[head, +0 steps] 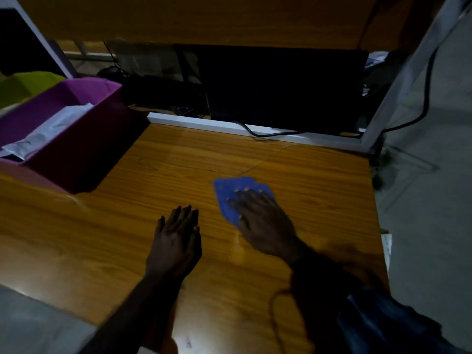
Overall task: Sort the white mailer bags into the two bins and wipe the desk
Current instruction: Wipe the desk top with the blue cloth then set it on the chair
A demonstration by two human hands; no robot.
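Observation:
A blue cloth (229,192) lies flat on the wooden desk (306,185), right of centre. My right hand (263,221) presses on it with spread, straight fingers. My left hand (176,238) rests flat on the bare desk just left of the cloth, holding nothing. A purple bin (84,149) stands at the desk's left side with white mailer bags (48,131) inside. Behind it a green bin (25,85) shows partly; its contents are hidden.
A dark monitor (281,88) stands behind the desk's white back rail (204,122), with a black cable (268,134) trailing over the rail. The desk's right edge drops to a grey floor (429,226). A wooden shelf (178,19) hangs overhead.

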